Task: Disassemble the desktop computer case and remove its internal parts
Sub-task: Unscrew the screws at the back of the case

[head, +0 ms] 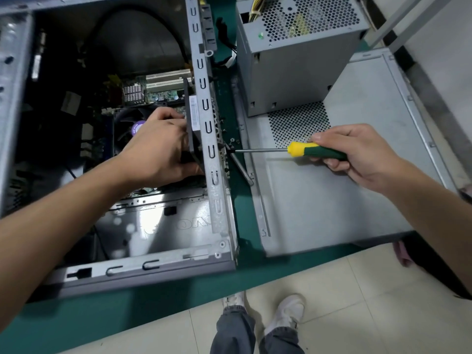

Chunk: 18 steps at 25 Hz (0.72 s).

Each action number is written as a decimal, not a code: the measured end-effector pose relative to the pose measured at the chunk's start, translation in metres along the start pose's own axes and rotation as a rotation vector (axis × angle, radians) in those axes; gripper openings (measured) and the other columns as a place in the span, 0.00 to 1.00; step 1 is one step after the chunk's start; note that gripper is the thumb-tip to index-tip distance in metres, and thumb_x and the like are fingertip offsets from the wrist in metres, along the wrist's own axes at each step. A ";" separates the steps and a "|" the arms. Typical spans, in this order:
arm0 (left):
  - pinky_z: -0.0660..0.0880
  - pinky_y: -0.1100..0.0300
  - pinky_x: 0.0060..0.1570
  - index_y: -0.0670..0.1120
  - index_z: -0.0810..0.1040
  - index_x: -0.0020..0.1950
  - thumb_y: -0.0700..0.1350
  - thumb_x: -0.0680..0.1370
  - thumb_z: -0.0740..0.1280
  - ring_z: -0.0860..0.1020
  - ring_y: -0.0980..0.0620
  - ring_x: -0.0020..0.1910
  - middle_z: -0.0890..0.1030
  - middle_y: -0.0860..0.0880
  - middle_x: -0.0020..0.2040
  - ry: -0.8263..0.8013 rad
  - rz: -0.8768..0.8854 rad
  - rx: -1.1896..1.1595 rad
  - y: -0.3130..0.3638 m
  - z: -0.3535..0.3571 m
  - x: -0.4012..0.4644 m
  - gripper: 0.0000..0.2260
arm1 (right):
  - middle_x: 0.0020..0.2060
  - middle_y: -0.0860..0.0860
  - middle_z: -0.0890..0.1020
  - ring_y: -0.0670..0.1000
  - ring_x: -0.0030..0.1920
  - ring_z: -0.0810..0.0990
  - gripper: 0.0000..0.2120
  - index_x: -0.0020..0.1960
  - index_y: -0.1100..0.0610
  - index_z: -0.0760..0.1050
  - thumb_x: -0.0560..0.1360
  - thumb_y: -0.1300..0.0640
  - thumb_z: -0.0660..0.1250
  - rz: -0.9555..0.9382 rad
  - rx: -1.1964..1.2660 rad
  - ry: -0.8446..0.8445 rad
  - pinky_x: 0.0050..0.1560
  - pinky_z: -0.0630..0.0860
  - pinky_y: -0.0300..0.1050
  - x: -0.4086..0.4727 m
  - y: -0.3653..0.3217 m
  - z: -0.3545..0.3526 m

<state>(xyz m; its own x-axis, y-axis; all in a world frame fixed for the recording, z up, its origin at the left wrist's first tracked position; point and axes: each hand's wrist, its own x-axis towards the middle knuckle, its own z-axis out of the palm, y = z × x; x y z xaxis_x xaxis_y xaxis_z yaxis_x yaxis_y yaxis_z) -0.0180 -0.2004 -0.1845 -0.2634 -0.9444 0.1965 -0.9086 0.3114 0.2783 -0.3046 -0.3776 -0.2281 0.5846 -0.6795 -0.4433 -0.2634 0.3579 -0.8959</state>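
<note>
Computer case (217, 139) lies open at the table's (153, 297) left front edge. Step in hand: unscrewing the rear fan (192, 139). Left hand (158, 152) grips the fan inside the case wall. Right hand (357, 152) holds the screwdriver (301, 149), tip at a wall screw. Next, in my judgement: back the screw out while steadying the fan.
</note>
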 end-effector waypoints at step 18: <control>0.61 0.55 0.47 0.64 0.60 0.40 0.53 0.68 0.60 0.75 0.46 0.34 0.72 0.53 0.31 0.025 0.030 -0.028 0.001 0.003 0.000 0.09 | 0.31 0.61 0.81 0.47 0.22 0.67 0.16 0.38 0.59 0.84 0.65 0.45 0.75 -0.017 -0.062 0.012 0.19 0.60 0.34 -0.001 0.006 0.005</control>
<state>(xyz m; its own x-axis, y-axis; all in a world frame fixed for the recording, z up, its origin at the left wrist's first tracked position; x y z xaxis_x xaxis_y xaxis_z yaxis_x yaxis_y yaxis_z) -0.0203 -0.2005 -0.1866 -0.2823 -0.9316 0.2289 -0.8908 0.3431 0.2980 -0.3031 -0.3718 -0.2331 0.5804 -0.6926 -0.4283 -0.3006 0.3066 -0.9031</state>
